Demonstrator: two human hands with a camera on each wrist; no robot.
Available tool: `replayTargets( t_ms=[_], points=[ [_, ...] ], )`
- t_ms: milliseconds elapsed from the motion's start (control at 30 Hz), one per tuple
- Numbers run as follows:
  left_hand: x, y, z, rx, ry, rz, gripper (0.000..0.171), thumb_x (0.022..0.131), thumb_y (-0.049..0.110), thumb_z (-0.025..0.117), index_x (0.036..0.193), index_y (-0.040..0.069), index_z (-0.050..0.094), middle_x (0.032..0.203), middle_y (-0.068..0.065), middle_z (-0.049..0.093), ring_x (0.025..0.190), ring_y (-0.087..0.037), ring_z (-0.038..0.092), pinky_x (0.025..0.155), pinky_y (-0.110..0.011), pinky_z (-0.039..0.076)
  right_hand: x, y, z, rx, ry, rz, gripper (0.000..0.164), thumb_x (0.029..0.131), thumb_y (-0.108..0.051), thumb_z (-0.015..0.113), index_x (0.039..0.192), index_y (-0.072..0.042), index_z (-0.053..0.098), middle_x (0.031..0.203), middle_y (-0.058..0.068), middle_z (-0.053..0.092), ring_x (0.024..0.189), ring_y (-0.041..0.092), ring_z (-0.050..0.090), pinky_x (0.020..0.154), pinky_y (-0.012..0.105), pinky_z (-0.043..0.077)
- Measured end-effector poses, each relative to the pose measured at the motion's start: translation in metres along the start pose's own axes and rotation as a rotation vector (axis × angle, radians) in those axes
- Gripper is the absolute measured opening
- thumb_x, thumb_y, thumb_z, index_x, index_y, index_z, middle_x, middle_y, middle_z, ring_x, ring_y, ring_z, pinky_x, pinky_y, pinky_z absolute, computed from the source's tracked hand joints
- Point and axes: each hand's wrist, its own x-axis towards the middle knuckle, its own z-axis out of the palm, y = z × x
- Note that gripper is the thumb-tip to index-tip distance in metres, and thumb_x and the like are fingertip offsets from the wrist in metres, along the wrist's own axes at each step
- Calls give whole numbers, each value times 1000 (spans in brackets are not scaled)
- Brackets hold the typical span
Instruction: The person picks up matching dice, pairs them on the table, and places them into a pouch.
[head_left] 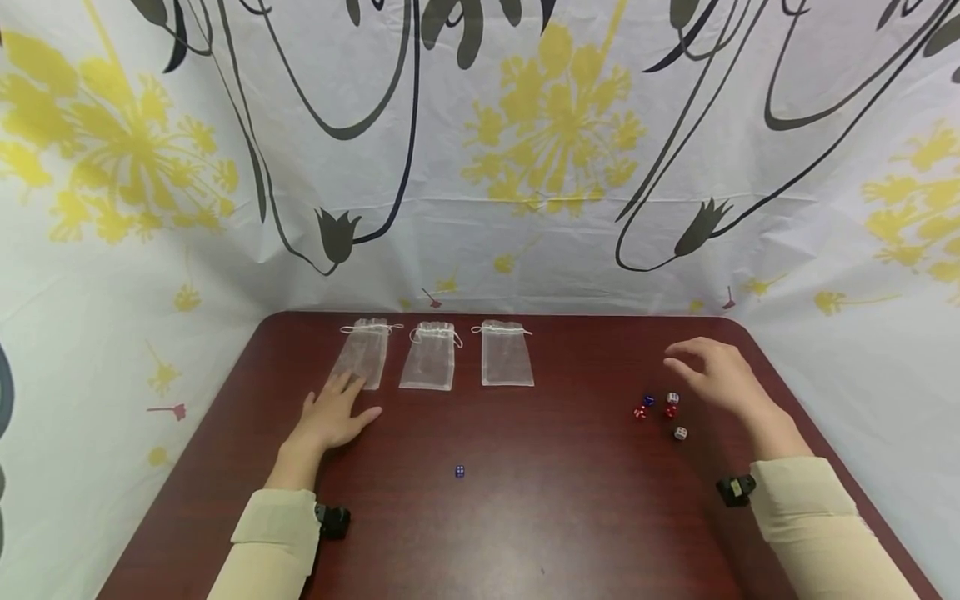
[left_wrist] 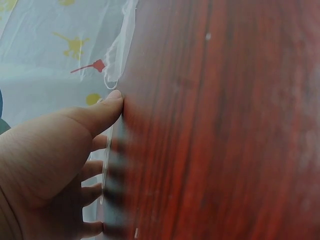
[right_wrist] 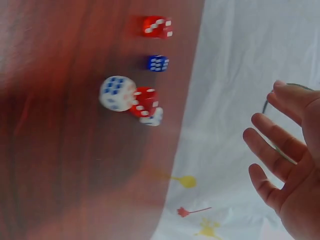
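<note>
Fingers of the left hand [head_left: 330, 421] spread, in the head view, over the near end of the leftmost translucent white mesh drawstring bag [head_left: 366, 350], its long axis running from one to seven o'clock on the glossy red-brown tabletop [head_left: 570, 508]. Small red, blue and white cubic dice [head_left: 671, 411] lie at eight o'clock from the nearer right hand [head_left: 723, 379], whose curved, parted fingers pinch nothing.

Left wrist view: fingers splayed, white mesh at twelve o'clock past the thumb.

Right wrist view: dice at ten o'clock, apart from the fingers.
</note>
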Motion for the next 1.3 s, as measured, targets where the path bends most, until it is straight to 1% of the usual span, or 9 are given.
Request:
replayTargets(
  t_ms=[167, 300, 467, 567, 733, 933, 1100, 1300],
  points=[
    [0, -1, -1, 10, 10, -1, 74, 102, 46, 57, 156, 2, 34, 163, -28, 20, 150, -49, 13, 112, -76, 11, -5, 8, 15, 3, -48, -16, 20, 91, -12, 75, 108, -1, 74, 106, 19, 72, 102, 41, 65, 84, 60, 50],
    [-1, -1, -2, 14, 19, 0, 74, 101, 46, 57, 156, 1, 34, 163, -28, 20, 150, -48, 13, 112, -76, 11, -10, 10, 26, 4, -98, -29, 19, 92, -13, 76, 107, -2, 74, 105, 17, 71, 101, 42, 66, 84, 60, 50],
    [-1, 0, 1, 8, 14, 5, 75, 101, 47, 57, 156, 1, 34, 163, -28, 20, 150, -49, 12, 112, -75, 11, -19, 11, 33, 9, -180, -12, 18, 93, -14, 75, 107, -4, 75, 109, 16, 69, 105, 41, 64, 87, 61, 50],
    [-1, 0, 2, 8, 9, 2, 74, 101, 46, 57, 156, 1, 34, 163, -28, 20, 150, -49, 13, 112, -75, 11, -22, 12, 37, 6, -213, -15, 17, 93, -15, 74, 107, -5, 75, 110, 15, 69, 104, 40, 64, 88, 60, 50],
    [-1, 1, 3, 6, 11, -1, 74, 101, 45, 58, 156, 1, 35, 163, -28, 20, 150, -49, 13, 112, -75, 11, -26, 13, 42, -16, -229, -24, 17, 92, -16, 75, 105, -6, 75, 109, 15, 68, 102, 40, 64, 85, 60, 50],
    [-1, 1, 3, 18, 12, -1, 74, 101, 46, 57, 156, 2, 35, 163, -28, 21, 150, -48, 14, 112, -75, 12, -27, 16, 47, -45, -235, -23, 14, 90, -15, 76, 101, -7, 75, 107, 14, 69, 102, 41, 64, 85, 62, 49],
    [-1, 0, 3, 14, 16, -2, 74, 101, 46, 58, 156, 2, 35, 162, -28, 21, 150, -49, 14, 112, -75, 11, -27, 17, 49, -55, -245, -23, 14, 90, -13, 76, 102, -7, 75, 109, 15, 69, 103, 40, 65, 84, 63, 49],
    [-1, 1, 3, 15, 10, -7, 74, 101, 46, 57, 156, 2, 35, 163, -27, 20, 150, -49, 13, 113, -75, 11, -25, 16, 51, -58, -239, -39, 14, 90, -12, 76, 103, -8, 75, 108, 13, 69, 103, 39, 65, 83, 63, 50]
  ],
)
